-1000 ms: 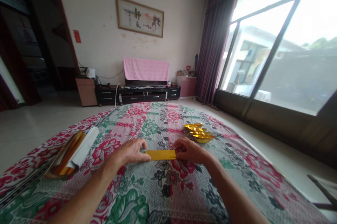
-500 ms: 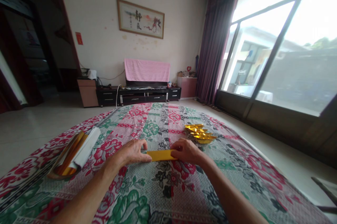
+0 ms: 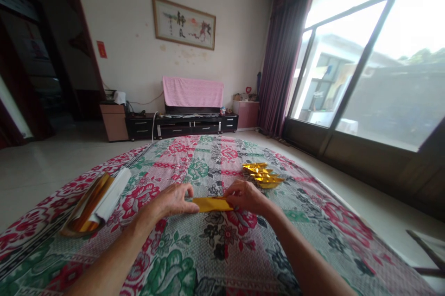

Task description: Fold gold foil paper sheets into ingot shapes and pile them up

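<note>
A narrow strip of folded gold paper (image 3: 212, 204) lies crosswise just over the flowered tablecloth, stretched between my two hands. My left hand (image 3: 179, 199) pinches its left end between thumb and fingers. At the other end, my right hand (image 3: 245, 197) grips the paper, its fingertips hiding that corner. Beyond the right hand sits a cluster of shiny gold folded-paper ingots (image 3: 263, 175), several nested together. Off to the left rests an opened packet of gold paper sheets (image 3: 95, 203) with white paper along its side.
The patterned tablecloth (image 3: 177, 270) covers the round-edged table beneath my arms. Past its far edge stand a low black TV cabinet (image 3: 189, 128) and a screen draped with a pink towel (image 3: 193, 92). A large window (image 3: 347, 64) fills the right side.
The fingers of my right hand have shifted slightly on the strip, and its upper right edge now looks a little lifted. My left hand keeps its pinch. The view has moved slightly.
</note>
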`<action>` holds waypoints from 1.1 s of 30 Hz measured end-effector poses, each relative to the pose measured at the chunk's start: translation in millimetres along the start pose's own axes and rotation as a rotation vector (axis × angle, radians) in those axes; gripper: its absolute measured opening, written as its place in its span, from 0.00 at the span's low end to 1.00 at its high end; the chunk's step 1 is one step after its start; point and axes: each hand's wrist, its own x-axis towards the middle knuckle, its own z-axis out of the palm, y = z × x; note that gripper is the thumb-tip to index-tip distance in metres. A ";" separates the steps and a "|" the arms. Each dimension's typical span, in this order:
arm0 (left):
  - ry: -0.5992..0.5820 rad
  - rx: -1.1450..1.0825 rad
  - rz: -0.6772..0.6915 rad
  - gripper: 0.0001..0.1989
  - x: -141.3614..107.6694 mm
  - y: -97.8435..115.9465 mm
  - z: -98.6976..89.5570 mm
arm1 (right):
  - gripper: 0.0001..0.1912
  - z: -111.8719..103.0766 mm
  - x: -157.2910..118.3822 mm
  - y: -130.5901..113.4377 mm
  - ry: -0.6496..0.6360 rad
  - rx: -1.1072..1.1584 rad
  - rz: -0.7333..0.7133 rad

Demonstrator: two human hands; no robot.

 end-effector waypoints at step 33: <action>0.081 -1.032 -0.066 0.34 0.3 13.3 3.0 | 0.07 32.6 -2.1 -16.0 0.359 -0.026 -0.269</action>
